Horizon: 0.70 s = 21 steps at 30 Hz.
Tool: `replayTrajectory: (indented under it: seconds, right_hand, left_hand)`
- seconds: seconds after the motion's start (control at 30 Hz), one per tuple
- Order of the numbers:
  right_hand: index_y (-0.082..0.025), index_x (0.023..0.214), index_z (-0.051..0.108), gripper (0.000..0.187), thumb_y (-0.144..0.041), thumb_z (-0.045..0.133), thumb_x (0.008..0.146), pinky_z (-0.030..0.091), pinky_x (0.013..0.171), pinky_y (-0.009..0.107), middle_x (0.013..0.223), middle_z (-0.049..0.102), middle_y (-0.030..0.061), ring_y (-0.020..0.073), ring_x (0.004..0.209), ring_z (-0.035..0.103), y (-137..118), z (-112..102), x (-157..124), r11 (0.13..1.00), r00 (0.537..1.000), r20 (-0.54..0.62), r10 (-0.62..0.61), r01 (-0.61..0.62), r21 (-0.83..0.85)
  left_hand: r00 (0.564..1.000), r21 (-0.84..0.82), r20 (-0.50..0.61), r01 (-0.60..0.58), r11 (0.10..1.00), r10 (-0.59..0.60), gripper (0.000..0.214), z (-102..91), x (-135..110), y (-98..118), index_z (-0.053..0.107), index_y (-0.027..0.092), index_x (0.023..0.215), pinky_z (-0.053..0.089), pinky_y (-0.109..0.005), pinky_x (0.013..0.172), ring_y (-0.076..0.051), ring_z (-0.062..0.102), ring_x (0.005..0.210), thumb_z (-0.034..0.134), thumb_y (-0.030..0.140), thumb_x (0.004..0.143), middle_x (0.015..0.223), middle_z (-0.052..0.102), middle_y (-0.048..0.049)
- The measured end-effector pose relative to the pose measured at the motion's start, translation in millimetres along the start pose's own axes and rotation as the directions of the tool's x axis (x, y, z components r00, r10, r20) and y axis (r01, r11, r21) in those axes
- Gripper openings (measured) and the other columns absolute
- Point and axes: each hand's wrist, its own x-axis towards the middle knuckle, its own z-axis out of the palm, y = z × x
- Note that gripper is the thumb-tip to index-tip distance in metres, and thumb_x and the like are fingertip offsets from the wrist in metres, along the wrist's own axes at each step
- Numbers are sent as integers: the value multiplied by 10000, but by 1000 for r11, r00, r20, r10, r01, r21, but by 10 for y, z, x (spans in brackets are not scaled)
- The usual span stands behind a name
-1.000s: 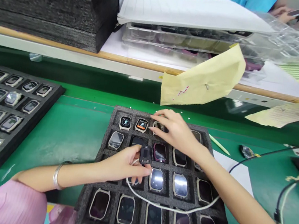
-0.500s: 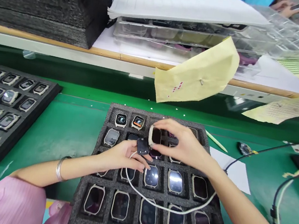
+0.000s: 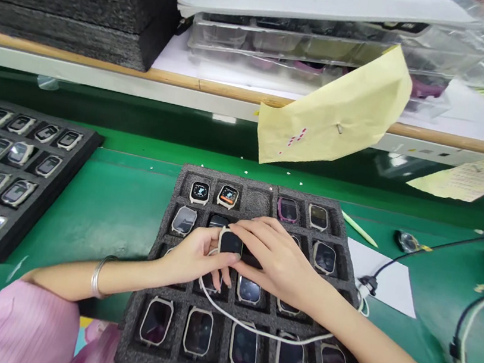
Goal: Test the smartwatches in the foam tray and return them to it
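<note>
A smartwatch (image 3: 230,243) with a dark screen and pale case is held above the middle of a black foam tray (image 3: 174,359). My left hand (image 3: 201,255) grips the charger under it; the watch hides the charger, and its white cable (image 3: 244,327) loops out below and to the right. My left thumb lies along the watch's lower edge. My right hand (image 3: 274,258) closes on the watch from the right, fingers over its top and side. Around them, several strapless watches sit in the tray's compartments, two with lit screens (image 3: 199,192) at the back left.
Another foam tray of watches (image 3: 43,201) lies at the left. On the right are paper (image 3: 393,287), a pale green stick (image 3: 360,229), a small watch-like object (image 3: 407,241) and black cables (image 3: 445,241). A shelf above bears foam blocks (image 3: 69,1) and clear plastic trays; yellow paper (image 3: 336,116) hangs down.
My right hand has brought the watch left and down onto the charger in my left hand. The charger, visible before, is now covered. The view has shifted slightly.
</note>
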Motion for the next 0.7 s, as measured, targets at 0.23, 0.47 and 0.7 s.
replayTrajectory:
  seconds: [0.23,0.47,0.7]
  right_hand:
    - [-130,1171,582,304,-271,603,902,532,827,429,1022,667,131,261,926,627,25,84,-50,989,996,-83,44,-31,147]
    - [-138,1137,585,313,-283,653,868,533,803,408,980,669,116,242,878,620,31,96,-64,974,992,-108,62,-36,225]
    - [-153,1143,589,319,-299,655,868,531,812,409,983,673,112,241,878,627,36,100,-76,966,991,-106,84,-55,252]
  left_hand:
    - [997,38,41,68,997,-69,339,-52,-28,-13,515,127,952,398,-158,331,-88,487,314,665,407,834,447,568,51]
    - [992,70,71,101,992,-106,321,-63,-43,-16,517,132,950,359,-141,302,-74,447,289,652,402,843,442,562,54]
    - [991,109,62,115,987,-122,344,-62,-45,-21,518,137,943,341,-145,299,-78,445,288,644,441,840,438,549,58]
